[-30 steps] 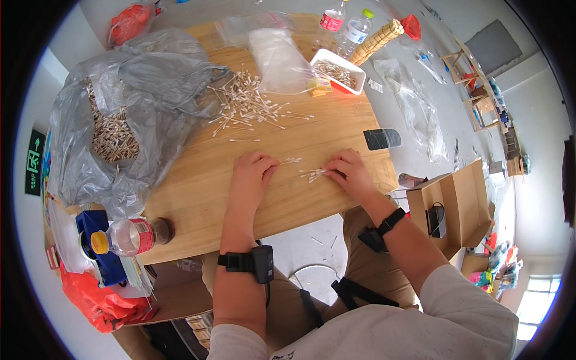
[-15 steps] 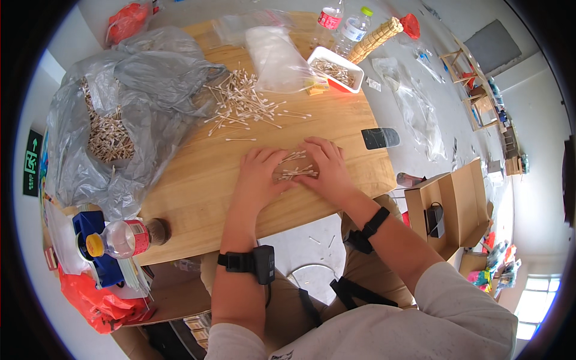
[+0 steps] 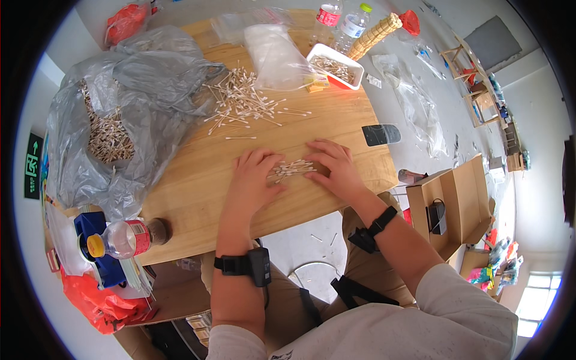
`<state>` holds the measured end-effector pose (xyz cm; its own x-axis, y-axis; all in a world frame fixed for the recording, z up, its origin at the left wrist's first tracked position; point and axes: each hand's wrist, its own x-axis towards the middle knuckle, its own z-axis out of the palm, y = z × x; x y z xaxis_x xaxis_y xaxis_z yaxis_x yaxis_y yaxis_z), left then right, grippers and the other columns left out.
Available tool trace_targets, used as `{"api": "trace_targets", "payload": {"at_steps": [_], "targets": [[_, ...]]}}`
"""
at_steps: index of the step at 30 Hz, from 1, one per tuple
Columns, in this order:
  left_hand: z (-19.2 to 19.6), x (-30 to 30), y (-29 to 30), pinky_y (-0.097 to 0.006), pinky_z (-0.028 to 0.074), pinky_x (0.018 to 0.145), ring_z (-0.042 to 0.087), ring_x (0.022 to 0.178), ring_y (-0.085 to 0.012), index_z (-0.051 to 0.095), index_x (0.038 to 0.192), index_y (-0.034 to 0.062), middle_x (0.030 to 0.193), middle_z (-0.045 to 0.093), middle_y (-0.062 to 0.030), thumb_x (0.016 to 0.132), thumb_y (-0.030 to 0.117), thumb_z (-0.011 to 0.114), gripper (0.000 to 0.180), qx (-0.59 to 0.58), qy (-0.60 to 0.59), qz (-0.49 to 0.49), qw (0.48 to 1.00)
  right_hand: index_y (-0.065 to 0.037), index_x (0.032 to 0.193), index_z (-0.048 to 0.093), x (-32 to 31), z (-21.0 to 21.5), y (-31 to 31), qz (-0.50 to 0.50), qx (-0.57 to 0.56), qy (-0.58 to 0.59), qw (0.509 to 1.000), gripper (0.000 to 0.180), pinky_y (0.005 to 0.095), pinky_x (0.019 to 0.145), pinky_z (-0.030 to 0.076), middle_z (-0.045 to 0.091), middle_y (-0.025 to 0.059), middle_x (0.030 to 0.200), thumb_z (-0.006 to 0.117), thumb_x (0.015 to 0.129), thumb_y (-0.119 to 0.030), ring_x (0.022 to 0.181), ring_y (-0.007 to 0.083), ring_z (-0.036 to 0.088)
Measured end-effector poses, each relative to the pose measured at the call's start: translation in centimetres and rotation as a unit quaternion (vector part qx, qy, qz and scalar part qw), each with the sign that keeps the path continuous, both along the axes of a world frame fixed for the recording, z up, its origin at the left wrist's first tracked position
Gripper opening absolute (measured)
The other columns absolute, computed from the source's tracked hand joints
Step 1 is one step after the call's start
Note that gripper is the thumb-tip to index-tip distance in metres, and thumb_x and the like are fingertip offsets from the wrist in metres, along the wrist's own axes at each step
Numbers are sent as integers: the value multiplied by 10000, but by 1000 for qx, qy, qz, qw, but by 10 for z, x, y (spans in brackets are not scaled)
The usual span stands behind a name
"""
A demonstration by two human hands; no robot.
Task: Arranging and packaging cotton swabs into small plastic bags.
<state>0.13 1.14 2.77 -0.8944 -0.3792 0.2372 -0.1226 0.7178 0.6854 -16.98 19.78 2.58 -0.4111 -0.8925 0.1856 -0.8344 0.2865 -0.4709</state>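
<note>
A small bunch of cotton swabs point(image 3: 292, 170) lies on the wooden table point(image 3: 198, 198), roughly side to side, between my hands. My left hand point(image 3: 255, 180) curves at the left end of the bunch, its thumb and fingers apart. At the other end, my right hand point(image 3: 338, 171) has bent, parted fingers, with fingertips at the swab tips. Whether the fingertips press on the swabs is hard to make out. Beyond my hands spreads a loose heap of cotton swabs point(image 3: 243, 99), with one single swab point(image 3: 241, 138) lying in front of it.
A grey plastic bag point(image 3: 159, 66) full of swabs covers the table's left. A white tray point(image 3: 360, 75) with swabs, clear plastic bags point(image 3: 273, 57) and bottles point(image 3: 353, 29) stand at the back. A dark flat object point(image 3: 381, 135) lies at the right edge; a bottle point(image 3: 129, 238) lies left.
The swabs between my hands, earlier in two loose groups, now lie together in one tighter bunch. My hands have moved slightly apart.
</note>
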Motion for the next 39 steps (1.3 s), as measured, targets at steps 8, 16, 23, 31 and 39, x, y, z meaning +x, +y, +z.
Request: {"api": "trace_targets", "payload": {"at_steps": [8, 16, 23, 31, 39], "targets": [[-11, 6, -12, -415, 385, 1005, 579, 1094, -263, 729, 1060, 132, 1035, 658, -30, 748, 102, 805, 322, 34, 1, -34, 999, -157, 1180, 713, 4, -2, -7, 11, -2, -2, 1000, 335, 449, 1116, 347, 581, 11, 1429, 777, 859, -227, 1381, 249, 480], [-20, -5, -12, -402, 439, 890, 621, 946, -272, 724, 903, 108, 898, 661, -33, 782, 74, 778, 136, 97, 37, -21, 994, -156, 1231, 714, 8, -15, -17, 94, -62, 82, 990, 370, 400, 1069, 430, 657, 24, 1330, 756, 863, -173, 1312, 271, 546], [-17, -2, -13, -405, 452, 845, 631, 905, -273, 715, 836, 96, 864, 668, -31, 785, 87, 777, 81, 51, 38, -20, 998, -163, 956, 770, 6, -9, -10, 33, -86, 85, 992, 172, 388, 880, 470, 654, -27, 968, 785, 788, -131, 961, 212, 594], [-21, 0, -18, -416, 459, 860, 634, 912, -279, 716, 862, 102, 878, 680, -41, 792, 88, 768, 89, 64, 37, 20, 997, -155, 954, 774, -24, -4, 24, -4, -68, 90, 994, 145, 370, 850, 462, 643, -14, 942, 787, 811, -139, 945, 216, 595], [-31, -26, 6, -415, 461, 872, 632, 924, -293, 717, 938, 112, 904, 696, -48, 828, 127, 753, 117, 45, 74, 70, 994, -160, 931, 741, 12, 0, -9, 79, -72, 67, 992, 127, 365, 889, 461, 637, -25, 940, 783, 812, -173, 965, 209, 595]]}}
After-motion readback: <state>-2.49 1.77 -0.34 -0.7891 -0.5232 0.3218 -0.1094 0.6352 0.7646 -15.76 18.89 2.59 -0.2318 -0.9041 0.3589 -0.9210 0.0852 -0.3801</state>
